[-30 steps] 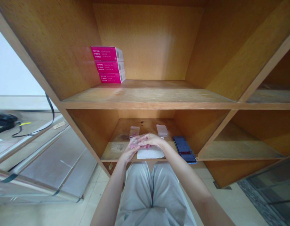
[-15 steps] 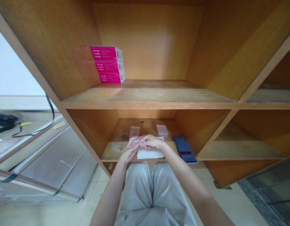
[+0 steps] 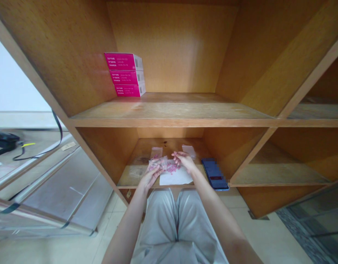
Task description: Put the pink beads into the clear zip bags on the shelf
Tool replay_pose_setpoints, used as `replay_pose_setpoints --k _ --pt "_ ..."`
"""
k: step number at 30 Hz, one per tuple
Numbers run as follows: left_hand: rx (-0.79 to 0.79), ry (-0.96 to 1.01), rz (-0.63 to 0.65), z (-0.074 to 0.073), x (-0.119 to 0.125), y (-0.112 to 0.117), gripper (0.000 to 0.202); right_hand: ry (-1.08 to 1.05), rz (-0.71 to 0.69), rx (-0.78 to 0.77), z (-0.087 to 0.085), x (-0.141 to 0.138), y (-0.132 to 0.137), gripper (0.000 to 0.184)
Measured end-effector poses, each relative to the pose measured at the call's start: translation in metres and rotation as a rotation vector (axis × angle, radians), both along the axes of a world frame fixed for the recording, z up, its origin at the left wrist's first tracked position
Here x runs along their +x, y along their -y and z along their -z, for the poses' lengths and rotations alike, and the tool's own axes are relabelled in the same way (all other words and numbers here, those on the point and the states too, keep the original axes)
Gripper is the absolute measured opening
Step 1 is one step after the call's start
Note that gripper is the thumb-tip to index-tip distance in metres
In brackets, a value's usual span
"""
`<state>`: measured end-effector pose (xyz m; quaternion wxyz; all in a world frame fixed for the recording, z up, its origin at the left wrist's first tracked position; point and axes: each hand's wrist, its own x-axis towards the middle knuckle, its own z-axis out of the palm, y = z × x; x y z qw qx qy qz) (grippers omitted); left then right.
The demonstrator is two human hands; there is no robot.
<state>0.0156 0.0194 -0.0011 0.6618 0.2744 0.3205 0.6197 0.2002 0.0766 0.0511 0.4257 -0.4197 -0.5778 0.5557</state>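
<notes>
Two bare hands work low on a wooden shelf [image 3: 133, 172]. The left hand [image 3: 150, 178] curls around the near edge of a clear plastic bag [image 3: 158, 164], gripping it. The thin film should feel light, soft and slippery, so its edge looks the surest place to hold. Just right of that hand sits a cluster of pink beads [image 3: 172, 168], probably light and apt to roll, better scooped than gripped. The right hand [image 3: 184, 161] arches over them with its fingers half curled; whether it pinches any, I cannot tell. Beneath both hands lies a white paper sheet [image 3: 175, 178] — ahead of the left, a small plastic bag [image 3: 156, 152]; ahead of the right, a second small plastic bag [image 3: 188, 151]; beyond the right, a smartphone [image 3: 214, 173].
</notes>
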Motion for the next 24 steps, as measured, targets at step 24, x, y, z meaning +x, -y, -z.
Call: replay_pose_setpoints --k 24 --pt "0.052 -0.241 0.136 -0.018 0.035 -0.021 0.037 -0.242 0.361 -0.014 0.071 -0.021 -0.012 0.066"
